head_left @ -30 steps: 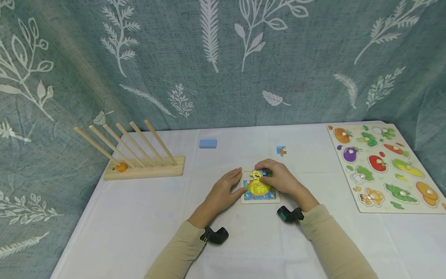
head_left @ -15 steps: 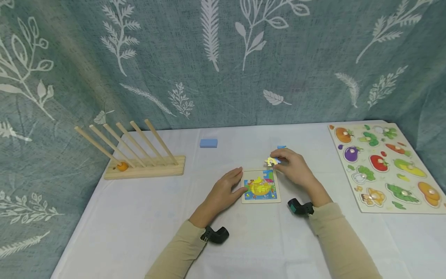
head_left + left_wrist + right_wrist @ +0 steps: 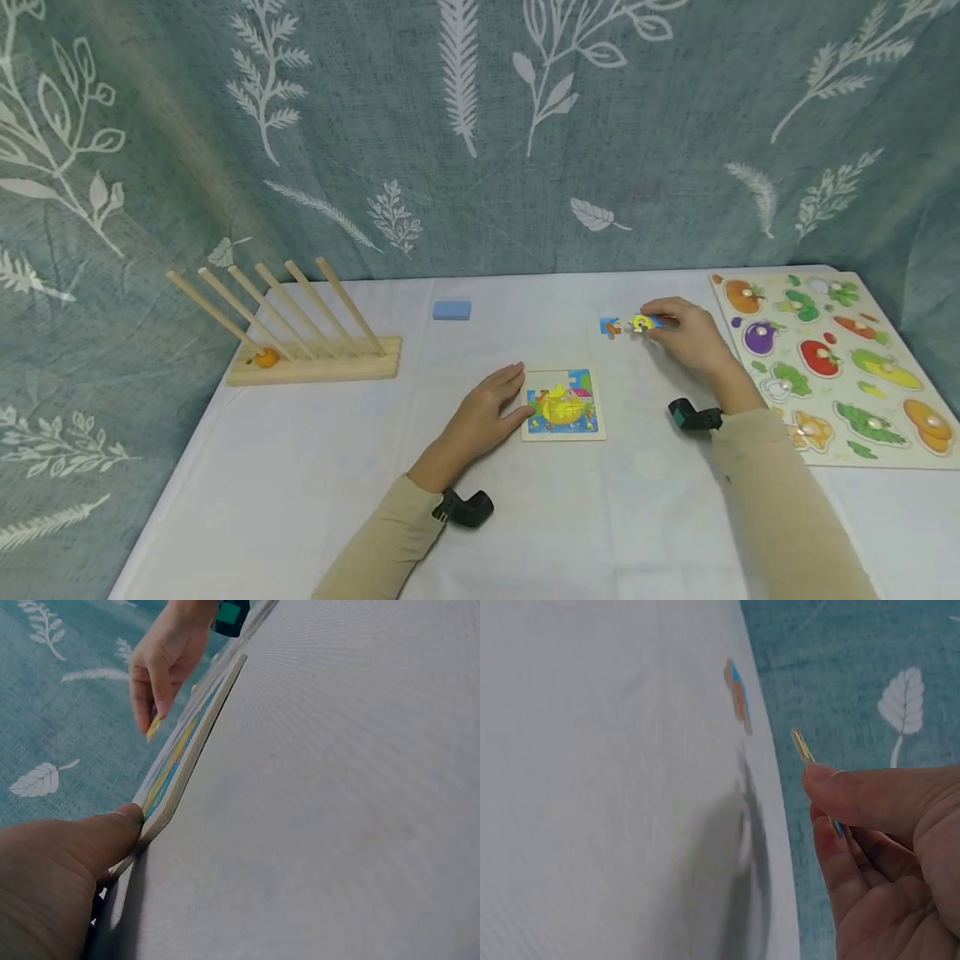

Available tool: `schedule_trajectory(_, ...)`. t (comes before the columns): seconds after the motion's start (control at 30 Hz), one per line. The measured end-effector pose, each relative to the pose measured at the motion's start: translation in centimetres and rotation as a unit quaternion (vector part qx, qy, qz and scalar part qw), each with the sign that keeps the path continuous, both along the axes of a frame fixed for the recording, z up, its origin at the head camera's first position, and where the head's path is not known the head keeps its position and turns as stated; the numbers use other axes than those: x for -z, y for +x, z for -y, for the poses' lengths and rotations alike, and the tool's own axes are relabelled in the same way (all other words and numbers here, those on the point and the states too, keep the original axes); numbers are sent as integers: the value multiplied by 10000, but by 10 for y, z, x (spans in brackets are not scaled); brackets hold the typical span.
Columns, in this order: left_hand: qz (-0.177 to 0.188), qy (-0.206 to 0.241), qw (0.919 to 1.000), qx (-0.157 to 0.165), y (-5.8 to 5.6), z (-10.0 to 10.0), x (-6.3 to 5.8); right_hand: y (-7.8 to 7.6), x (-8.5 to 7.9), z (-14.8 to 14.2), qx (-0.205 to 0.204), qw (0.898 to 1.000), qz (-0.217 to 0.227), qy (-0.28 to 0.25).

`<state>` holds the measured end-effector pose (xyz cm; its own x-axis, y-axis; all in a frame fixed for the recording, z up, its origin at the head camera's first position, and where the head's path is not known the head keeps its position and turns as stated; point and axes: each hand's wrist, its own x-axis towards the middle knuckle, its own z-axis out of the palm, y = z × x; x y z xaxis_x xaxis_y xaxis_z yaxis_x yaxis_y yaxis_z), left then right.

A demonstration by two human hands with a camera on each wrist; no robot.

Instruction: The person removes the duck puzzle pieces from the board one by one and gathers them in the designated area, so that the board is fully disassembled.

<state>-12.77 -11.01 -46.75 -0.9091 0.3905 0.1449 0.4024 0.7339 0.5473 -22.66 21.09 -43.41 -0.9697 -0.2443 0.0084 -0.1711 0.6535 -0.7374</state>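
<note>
1x R hand (image 3: 692, 335): yellow pc (image 3: 642, 323) pinched, just shifted from over bd (image 3: 545, 380) to beside loose pc (image 3: 610, 326) | L hand (image 3: 480, 421): fingers straight, thumb on bd | bd: on table (image 3: 262, 500), top-left gap bared, judged incomplete

The person is wearing long, plain beige sleeves, the left sleeve (image 3: 382, 540) ending just behind the left hand (image 3: 483, 421) and the right sleeve (image 3: 780, 492) ending just behind the right hand (image 3: 690, 337). Both are wrinkling lightly along their length. On the inner side of each wrist a small black camera is jutting out: the left camera (image 3: 471, 509) is showing a rounded, bent casing, and the right camera (image 3: 696, 418) is bearing a green patch (image 3: 228, 613).
</note>
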Motion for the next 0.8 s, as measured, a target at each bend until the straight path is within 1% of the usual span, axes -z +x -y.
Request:
schedule_trajectory(0.13, 9, 14, 10000, 25, 0, 0, -1, -9, 0, -8, -102, 9997, 177, 154)
schedule_trajectory(0.33, 33, 2, 10000, -8, 0, 0, 0, -16, 1, -9, -261, 9984, 327, 383)
schedule_trajectory(0.53, 58, 14, 10000, 13, -1, -1, 1, -20, 2, -9, -473, 9960, 335, 681)
schedule_trajectory(0.67, 31, 11, 10000, -6, 0, 0, 1, -21, 3, -8, -527, 9956, 309, 710)
schedule_trajectory(0.8, 11, 3, 10000, -12, 0, 1, 1, -22, 3, -6, -450, 9947, 530, 761)
